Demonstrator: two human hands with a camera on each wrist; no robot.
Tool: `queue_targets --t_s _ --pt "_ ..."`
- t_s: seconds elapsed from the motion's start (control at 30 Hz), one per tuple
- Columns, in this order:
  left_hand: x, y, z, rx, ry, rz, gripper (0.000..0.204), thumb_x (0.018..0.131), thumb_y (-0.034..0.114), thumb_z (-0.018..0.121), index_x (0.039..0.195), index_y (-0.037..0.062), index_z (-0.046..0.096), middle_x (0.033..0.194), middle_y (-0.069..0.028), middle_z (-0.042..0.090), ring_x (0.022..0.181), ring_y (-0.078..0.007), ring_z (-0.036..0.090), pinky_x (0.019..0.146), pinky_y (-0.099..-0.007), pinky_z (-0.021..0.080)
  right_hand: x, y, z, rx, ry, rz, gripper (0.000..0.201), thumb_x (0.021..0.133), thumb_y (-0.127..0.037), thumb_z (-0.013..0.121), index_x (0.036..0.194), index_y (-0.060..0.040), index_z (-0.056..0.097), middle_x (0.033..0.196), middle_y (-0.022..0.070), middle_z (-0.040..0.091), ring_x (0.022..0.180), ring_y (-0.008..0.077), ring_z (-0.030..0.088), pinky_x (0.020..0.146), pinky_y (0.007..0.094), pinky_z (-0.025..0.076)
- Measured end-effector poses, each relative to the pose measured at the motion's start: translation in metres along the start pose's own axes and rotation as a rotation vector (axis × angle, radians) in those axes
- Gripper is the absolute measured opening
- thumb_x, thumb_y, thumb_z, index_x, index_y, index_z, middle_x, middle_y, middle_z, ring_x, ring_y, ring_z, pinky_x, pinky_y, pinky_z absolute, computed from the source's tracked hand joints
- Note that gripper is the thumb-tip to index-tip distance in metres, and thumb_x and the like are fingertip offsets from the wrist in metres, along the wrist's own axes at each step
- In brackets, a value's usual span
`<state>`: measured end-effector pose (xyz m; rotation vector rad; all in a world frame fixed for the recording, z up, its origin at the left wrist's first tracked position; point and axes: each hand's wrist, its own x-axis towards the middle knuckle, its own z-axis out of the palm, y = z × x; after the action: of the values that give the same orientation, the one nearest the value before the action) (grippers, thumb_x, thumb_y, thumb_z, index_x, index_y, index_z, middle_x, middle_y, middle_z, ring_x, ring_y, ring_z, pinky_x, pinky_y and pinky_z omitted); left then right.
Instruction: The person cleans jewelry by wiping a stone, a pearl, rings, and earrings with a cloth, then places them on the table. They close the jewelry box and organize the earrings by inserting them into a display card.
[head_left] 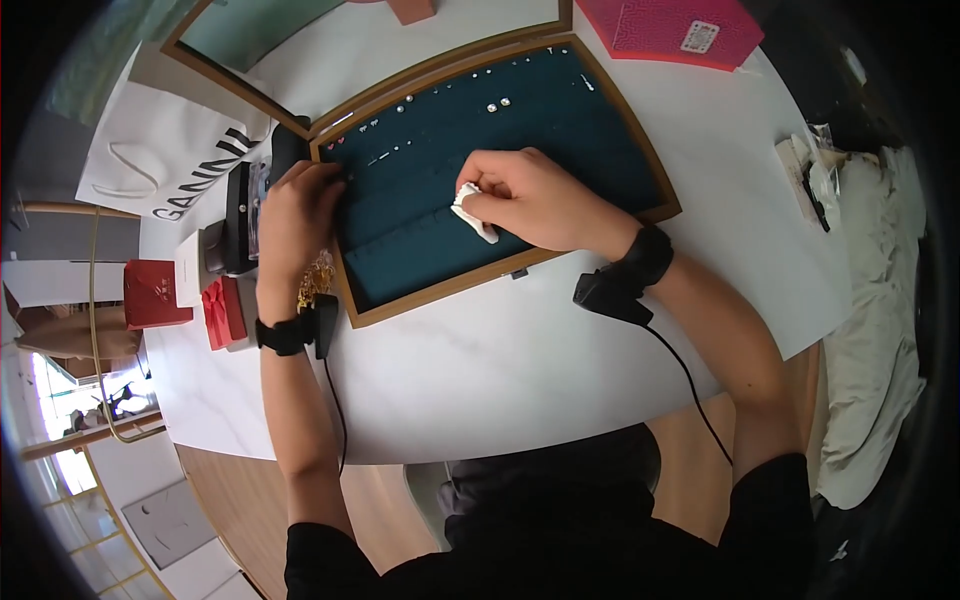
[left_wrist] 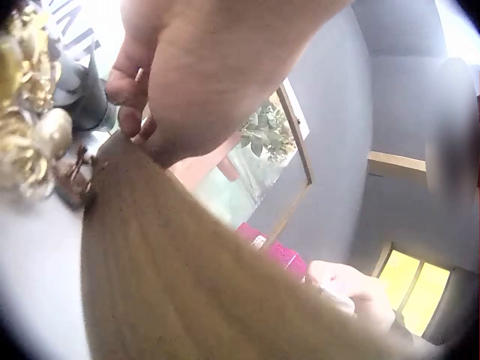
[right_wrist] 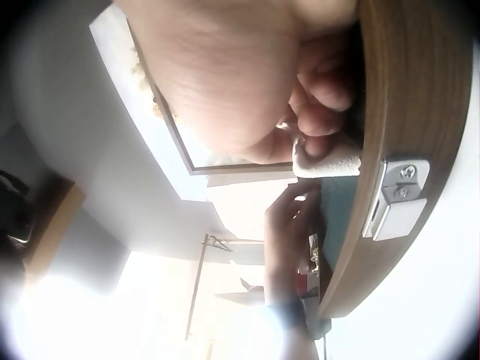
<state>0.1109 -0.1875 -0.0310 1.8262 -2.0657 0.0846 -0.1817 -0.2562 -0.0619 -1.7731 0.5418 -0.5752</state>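
A shallow wooden jewelry case [head_left: 440, 297] lined in dark teal fabric lies on the white table, its glazed lid raised at the back. Several earrings and small pieces of jewelry sit in rows on the lining. My right hand [head_left: 535, 200] pinches a folded white cloth [head_left: 482, 222] low over the lining. In the right wrist view the cloth [right_wrist: 324, 163] shows below the curled fingers, close behind the front rim and its metal latch [right_wrist: 397, 199]. At the case's left side my left hand [head_left: 295, 215] grips the wooden wall, with curled fingers [left_wrist: 131, 90] at its edge.
Left of the case stand a white paper bag [head_left: 150, 150], a black box [head_left: 238, 220], red gift boxes [head_left: 222, 312] and a gold ornament [head_left: 316, 278]. A pink box [head_left: 660, 30] is at the back right. Small white items [head_left: 805, 180] lie at the right edge.
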Motion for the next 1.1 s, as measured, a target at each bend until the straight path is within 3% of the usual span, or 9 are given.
queue_targets --t_s 0.27,0.4,0.43,0.57,0.67,0.73,0.87,1.0,1.1 --pt "0.048 -0.026 -0.017 -0.062 -0.451 -0.115 0.021 0.08 0.007 0.074 0.1 0.0024 0.077 0.093 -0.0158 0.075 0.086 -0.03 0.073 0.082 -0.0373 0.055 -0.002 0.0 -0.001 -0.038 0.013 -0.01 0.014 0.096 -0.011 0.06 0.095 0.0034 0.059 0.069 0.0073 0.067 0.061 0.0112 0.057 0.059 0.0284 0.045" --pt "0.056 -0.037 -0.013 -0.194 -0.537 -0.136 0.019 0.083 0.008 0.072 0.099 -0.0005 0.075 0.088 -0.0166 0.074 0.081 -0.0265 0.073 0.079 -0.0352 0.054 -0.003 0.001 -0.001 0.001 0.026 -0.025 0.015 0.095 -0.011 0.061 0.095 0.0036 0.06 0.069 0.0081 0.068 0.06 0.0126 0.059 0.058 0.0289 0.046" --pt "0.054 -0.041 -0.012 -0.182 -0.537 -0.103 0.016 0.087 0.003 0.067 0.1 -0.0017 0.073 0.086 -0.0123 0.073 0.081 -0.0185 0.069 0.077 -0.0319 0.053 -0.003 0.002 -0.002 -0.011 0.023 -0.028 0.015 0.095 -0.011 0.061 0.095 0.0036 0.06 0.07 0.0085 0.068 0.06 0.0129 0.06 0.058 0.0292 0.047" --pt "0.046 -0.033 -0.005 -0.141 -0.433 -0.034 0.016 0.087 0.005 0.068 0.1 -0.0026 0.073 0.085 -0.0102 0.072 0.081 -0.0173 0.068 0.076 -0.0315 0.053 -0.003 0.0 -0.003 -0.022 0.009 -0.027 0.015 0.094 -0.011 0.062 0.095 0.0036 0.061 0.069 0.0091 0.069 0.059 0.0135 0.061 0.057 0.0297 0.047" --pt "0.035 -0.018 0.003 -0.005 -0.186 -0.161 0.016 0.091 0.009 0.069 0.101 -0.0029 0.072 0.087 -0.0065 0.072 0.081 -0.0147 0.066 0.076 -0.0291 0.052 -0.003 0.001 -0.003 -0.026 0.019 -0.019 0.016 0.094 -0.012 0.062 0.095 0.0035 0.061 0.071 0.0095 0.069 0.061 0.0133 0.062 0.058 0.0295 0.048" --pt "0.022 0.001 0.003 -0.407 0.024 -0.313 0.017 0.095 0.013 0.068 0.104 -0.0017 0.071 0.09 -0.0034 0.072 0.079 -0.0115 0.064 0.075 -0.0261 0.05 -0.001 0.007 -0.001 -0.008 0.04 -0.043 0.016 0.095 -0.013 0.063 0.097 0.0031 0.06 0.072 0.0094 0.069 0.062 0.0132 0.061 0.058 0.0299 0.047" --pt "0.0 0.068 0.012 -1.06 -0.027 -0.475 0.016 0.098 0.01 0.067 0.109 -0.0008 0.07 0.099 -0.0095 0.075 0.081 -0.0126 0.067 0.073 -0.0238 0.053 0.002 0.012 0.001 0.022 0.162 -0.117 0.02 0.098 -0.017 0.064 0.101 0.0015 0.058 0.077 0.0067 0.068 0.064 0.0098 0.058 0.057 0.0274 0.045" --pt "-0.009 0.097 0.041 -1.357 -0.027 -0.545 0.02 0.098 0.006 0.065 0.115 -0.0051 0.068 0.103 -0.0134 0.074 0.087 -0.0152 0.07 0.08 -0.0257 0.056 0.004 0.01 -0.003 0.13 0.263 -0.055 0.023 0.097 -0.019 0.066 0.1 0.0035 0.062 0.079 0.0111 0.072 0.07 0.0146 0.067 0.066 0.0302 0.052" --pt "-0.011 0.106 0.045 -1.261 -0.041 -0.458 0.021 0.099 0.005 0.064 0.115 -0.0067 0.068 0.103 -0.0133 0.074 0.088 -0.0151 0.071 0.081 -0.0257 0.057 0.003 0.004 -0.004 0.167 0.227 -0.062 0.014 0.102 -0.014 0.059 0.106 -0.0005 0.062 0.081 -0.002 0.061 0.069 0.0025 0.051 0.058 0.0203 0.04"
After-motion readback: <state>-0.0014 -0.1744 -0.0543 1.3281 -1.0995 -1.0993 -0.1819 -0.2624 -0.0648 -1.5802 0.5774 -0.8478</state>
